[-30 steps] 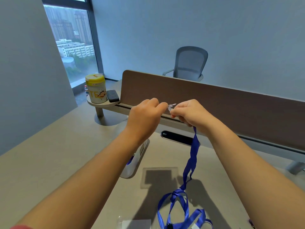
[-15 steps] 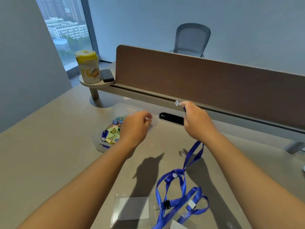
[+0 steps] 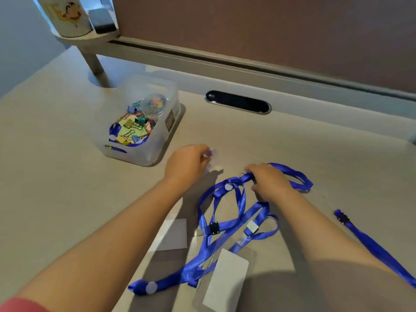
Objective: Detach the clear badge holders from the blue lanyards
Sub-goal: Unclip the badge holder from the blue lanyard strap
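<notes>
Several blue lanyards [image 3: 225,224] lie tangled on the desk in front of me. My right hand [image 3: 267,183] rests on the desk, closed around a loop of one blue lanyard. My left hand [image 3: 186,163] hovers just left of it, pinching a small clear tab [image 3: 213,152] between thumb and fingers. One clear badge holder [image 3: 225,280] with a white card lies under the lanyard straps near me. A second clear badge holder [image 3: 173,235] with a white card lies flat beside my left forearm.
A clear plastic bin [image 3: 157,145] of coloured binder clips and a blue lanyard stands at the left. Another blue lanyard [image 3: 373,244] stretches along the right. A cable slot [image 3: 238,102] and a brown divider panel [image 3: 270,30] run along the back.
My view has tilted down. Both hands dropped from in front of the divider to the desk. The right hand brought the lanyard down; the left swung past the bin and back.
</notes>
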Available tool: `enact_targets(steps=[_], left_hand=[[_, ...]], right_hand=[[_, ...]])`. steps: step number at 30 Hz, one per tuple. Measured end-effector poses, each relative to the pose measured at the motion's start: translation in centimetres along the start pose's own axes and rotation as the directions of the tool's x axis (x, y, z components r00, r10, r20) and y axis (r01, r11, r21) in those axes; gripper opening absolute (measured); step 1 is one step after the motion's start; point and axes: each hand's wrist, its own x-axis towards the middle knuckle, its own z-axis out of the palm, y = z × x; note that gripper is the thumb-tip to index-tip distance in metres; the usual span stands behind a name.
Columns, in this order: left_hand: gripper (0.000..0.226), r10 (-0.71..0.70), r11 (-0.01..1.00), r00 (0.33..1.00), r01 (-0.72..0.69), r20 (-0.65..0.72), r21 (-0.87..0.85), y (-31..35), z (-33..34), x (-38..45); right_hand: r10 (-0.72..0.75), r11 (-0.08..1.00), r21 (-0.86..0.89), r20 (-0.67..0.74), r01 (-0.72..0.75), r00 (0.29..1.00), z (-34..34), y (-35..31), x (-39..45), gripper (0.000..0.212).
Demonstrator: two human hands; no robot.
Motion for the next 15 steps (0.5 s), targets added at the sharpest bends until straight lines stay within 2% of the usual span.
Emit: enact_targets(steps=[2,4,8,11,15], left_hand=[[0.021,-0.006,1.0,1.0,0.006,0.001,0.007,0.1,0.1,0.2],[0.021,-0.017,1.0,1.0,0.017,0.005,0.007,0.2,0.2,0.2],[0.023,-0.061,0.998,0.998,0.061,0.002,-0.006,0.4,-0.1,0.3],[0.022,-0.081,0.995,0.996,0.079,-0.03,-0.054,0.3,-0.8,0.3],[0.019,-0.123,0.983,0.989,0.111,-0.079,-0.144,-0.3,-2.2,0.5]], right_hand=[[-0.002,1.0,-0.003,-0.037,0.002,0.999,0.1,0.0,0.4,0.032],[-0.011,0.996,-0.085,-0.09,0.003,0.996,-0.1,0.0,0.8,0.023],[0.015,0.973,-0.226,-0.112,-0.04,0.994,-0.2,0.6,0.8,0.021],[0.06,0.981,-0.18,-0.098,-0.077,0.993,-1.3,0.4,0.8,0.022],[0.148,0.989,0.005,-0.095,-0.148,0.984,-4.4,-0.8,0.9,0.021]])
